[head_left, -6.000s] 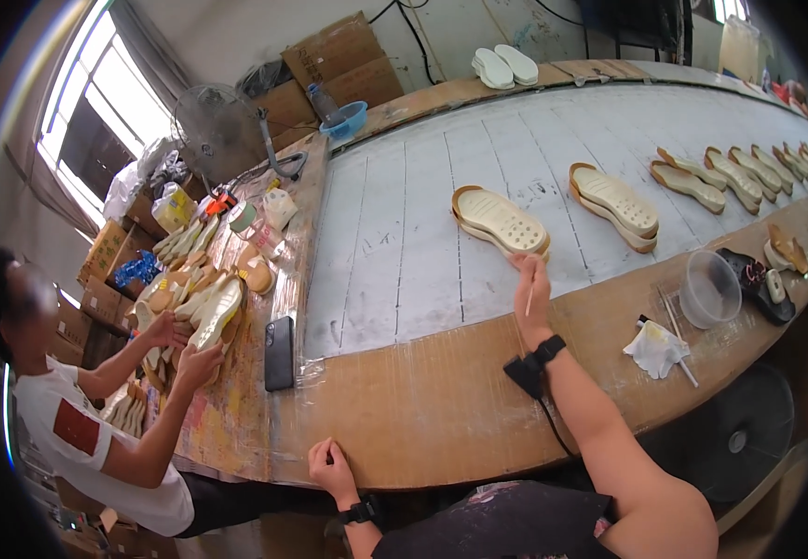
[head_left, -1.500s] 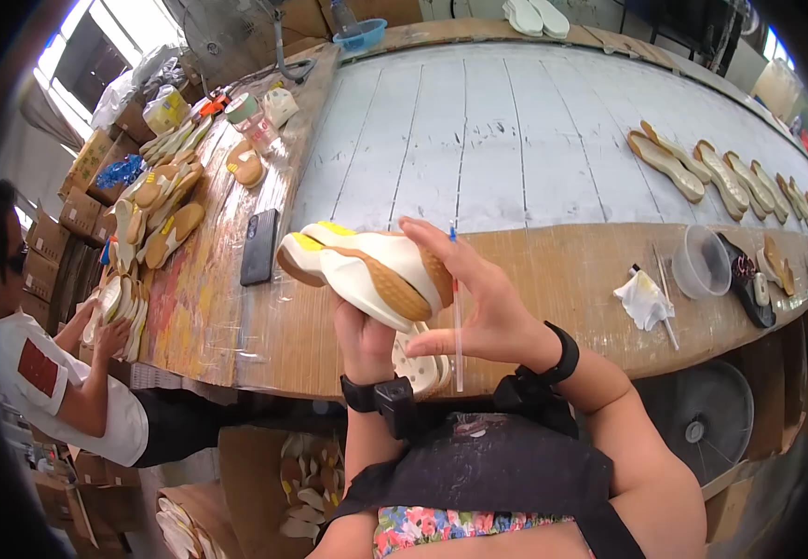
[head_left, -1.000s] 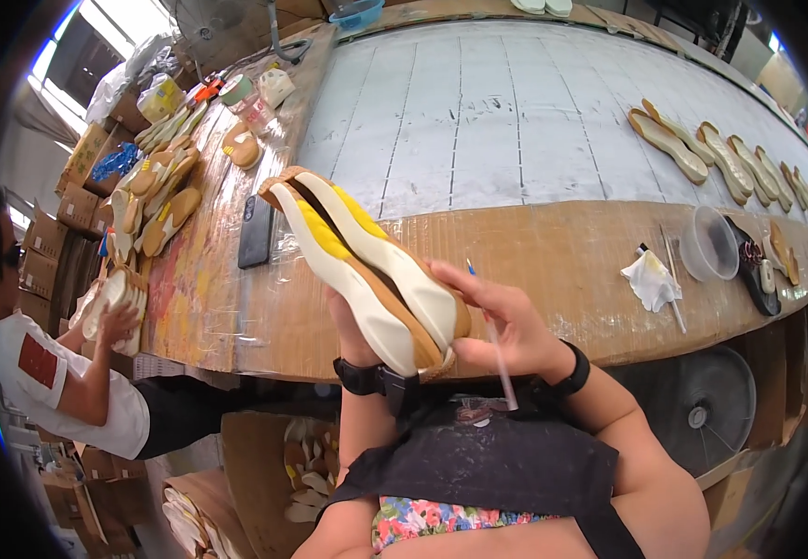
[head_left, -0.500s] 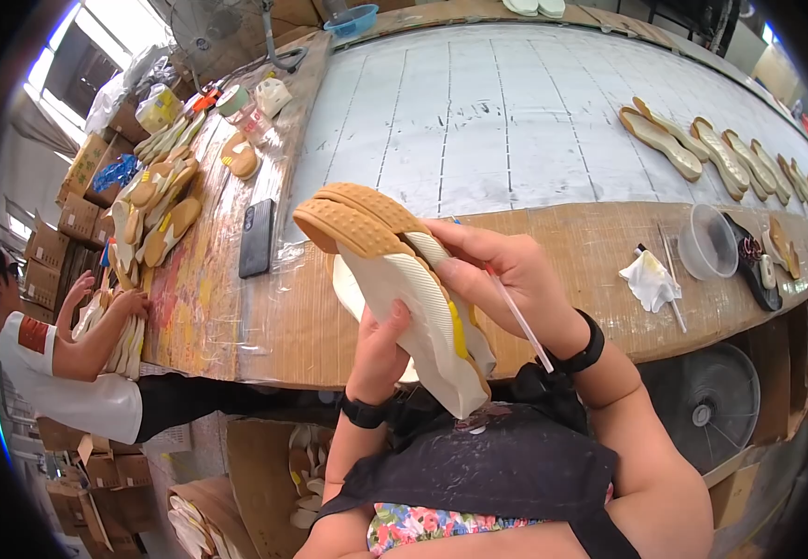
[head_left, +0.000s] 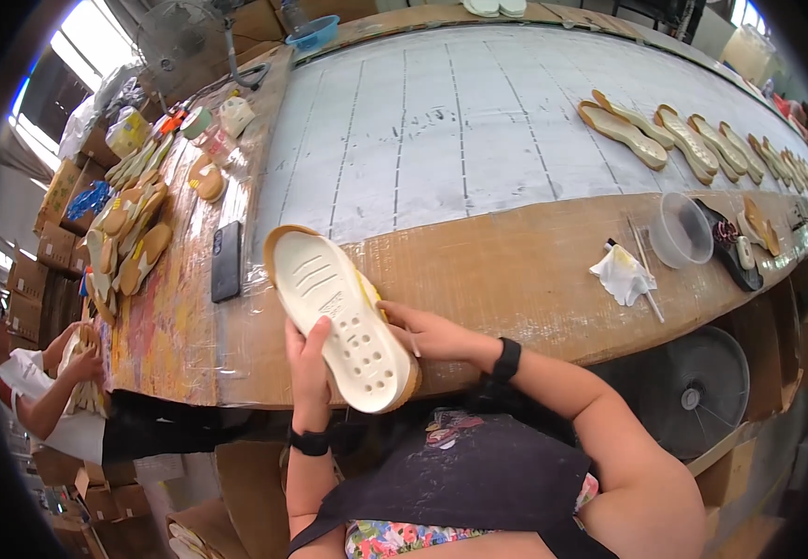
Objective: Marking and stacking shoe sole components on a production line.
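Observation:
A cream shoe sole (head_left: 329, 317) with a tan outer edge is held over the near edge of the table. Its inner face is turned up, showing raised bars at the far end and several round holes at the near end. My left hand (head_left: 309, 363) grips its left side, thumb lying on the inner face. On the right side, my right hand (head_left: 427, 333) has its fingers against the sole's edge, beside a yellow patch. A thin white stick (head_left: 413, 346) shows at the right fingers; most of it is hidden, as is the sole's underside.
Several soles (head_left: 623, 135) lie in a row at the right of the white surface (head_left: 404, 140). A clear tub (head_left: 680, 230), a white cloth (head_left: 623, 275) and a black sandal (head_left: 734, 247) are nearer. Leftward lie a phone (head_left: 226, 262) and piled soles (head_left: 134, 224); a co-worker (head_left: 50, 391) handles soles there.
The sole has turned over from its tan, studded underside to its cream inner face, and has shifted left and lower. My right hand has come down beside it. The view has shifted right.

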`<state>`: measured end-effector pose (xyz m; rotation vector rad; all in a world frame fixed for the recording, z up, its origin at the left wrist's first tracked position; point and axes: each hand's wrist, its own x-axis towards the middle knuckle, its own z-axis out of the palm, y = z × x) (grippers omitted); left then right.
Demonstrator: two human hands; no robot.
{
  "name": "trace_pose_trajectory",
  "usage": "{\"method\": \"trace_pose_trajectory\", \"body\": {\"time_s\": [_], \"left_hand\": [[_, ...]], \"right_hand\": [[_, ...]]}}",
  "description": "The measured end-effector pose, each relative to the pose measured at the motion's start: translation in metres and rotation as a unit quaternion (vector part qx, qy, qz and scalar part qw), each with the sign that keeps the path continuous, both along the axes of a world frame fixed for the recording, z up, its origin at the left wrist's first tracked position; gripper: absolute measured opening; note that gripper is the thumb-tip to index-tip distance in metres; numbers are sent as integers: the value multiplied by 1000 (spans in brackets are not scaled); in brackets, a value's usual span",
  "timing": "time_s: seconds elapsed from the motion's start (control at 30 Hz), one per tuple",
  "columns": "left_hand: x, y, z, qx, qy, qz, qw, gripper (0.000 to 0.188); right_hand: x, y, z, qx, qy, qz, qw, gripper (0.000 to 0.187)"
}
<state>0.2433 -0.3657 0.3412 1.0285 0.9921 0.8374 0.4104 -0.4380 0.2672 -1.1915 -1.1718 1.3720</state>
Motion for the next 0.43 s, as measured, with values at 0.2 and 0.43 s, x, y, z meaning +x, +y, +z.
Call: {"method": "trace_pose_trajectory", "body": {"time_s": [0.2,0.43], "left_hand": [[-13,-1,-15,131,177,50,974,45],[-31,-16,-13,-156,-144,-8,977,55]], "right_hand": [[-5,-5,15,-48,45,-11,998,61],[-27,-4,26,17,125,-56,990,77]]}}
